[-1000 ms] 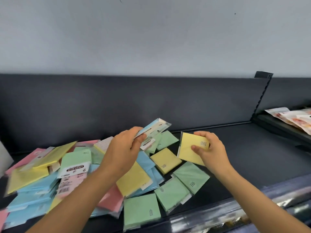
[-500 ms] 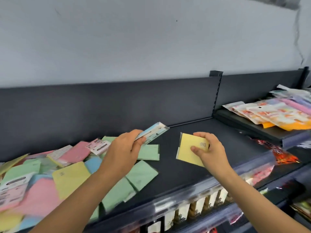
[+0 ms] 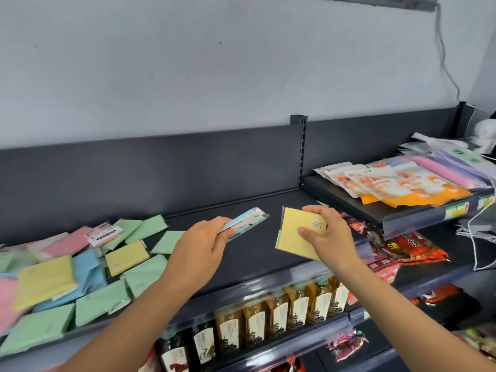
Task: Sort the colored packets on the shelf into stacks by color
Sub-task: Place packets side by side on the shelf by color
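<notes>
My left hand (image 3: 200, 247) grips a blue packet (image 3: 245, 221) by its edge, seen almost edge-on, above the dark shelf (image 3: 249, 253). A yellow packet (image 3: 298, 232) is pinched between the thumb and fingers of my right hand (image 3: 328, 238), held upright over the bare right part of the shelf. A loose heap of several green, yellow, blue and pink packets (image 3: 80, 267) covers the left part of the shelf.
An upright post (image 3: 299, 149) divides this shelf from a higher shelf on the right with orange snack bags (image 3: 397, 189). Bottles (image 3: 279, 315) stand on the shelf below. Red snack packs (image 3: 413, 248) lie lower right.
The view has swung right, so the heap now lies further left. Both hands, each keeping its packet, have moved right along the shelf over its bare part.
</notes>
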Demonstrator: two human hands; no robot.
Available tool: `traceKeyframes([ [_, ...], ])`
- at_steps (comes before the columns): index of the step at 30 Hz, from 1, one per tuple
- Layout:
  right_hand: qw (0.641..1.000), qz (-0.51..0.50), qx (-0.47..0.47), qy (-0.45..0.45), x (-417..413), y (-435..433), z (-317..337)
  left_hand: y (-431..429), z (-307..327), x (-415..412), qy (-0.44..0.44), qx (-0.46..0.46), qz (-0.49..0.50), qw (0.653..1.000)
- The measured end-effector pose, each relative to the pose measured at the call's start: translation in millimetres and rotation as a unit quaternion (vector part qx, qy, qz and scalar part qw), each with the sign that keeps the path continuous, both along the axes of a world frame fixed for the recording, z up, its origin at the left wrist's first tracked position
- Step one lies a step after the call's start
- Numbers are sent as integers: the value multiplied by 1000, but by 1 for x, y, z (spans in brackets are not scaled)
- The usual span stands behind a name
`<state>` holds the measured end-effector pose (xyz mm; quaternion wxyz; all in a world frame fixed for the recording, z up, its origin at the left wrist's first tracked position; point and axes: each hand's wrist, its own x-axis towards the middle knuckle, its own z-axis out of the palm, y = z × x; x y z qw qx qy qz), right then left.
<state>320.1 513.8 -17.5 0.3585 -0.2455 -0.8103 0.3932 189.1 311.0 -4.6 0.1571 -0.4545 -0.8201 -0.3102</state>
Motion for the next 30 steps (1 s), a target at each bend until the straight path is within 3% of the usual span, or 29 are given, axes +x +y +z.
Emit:
traceKeyframes([
  [18,1000,-5,-24,-20,-54,84,1,84,-6,-58,-7,-20,22,1000],
  [25,993,3,-61,-103,-114,149,0,117,-2,-106,8,-32,21,999],
  [30,974,16,40,-221,-142,171,-17,133,-10,-124,52,-75,-1,996],
])
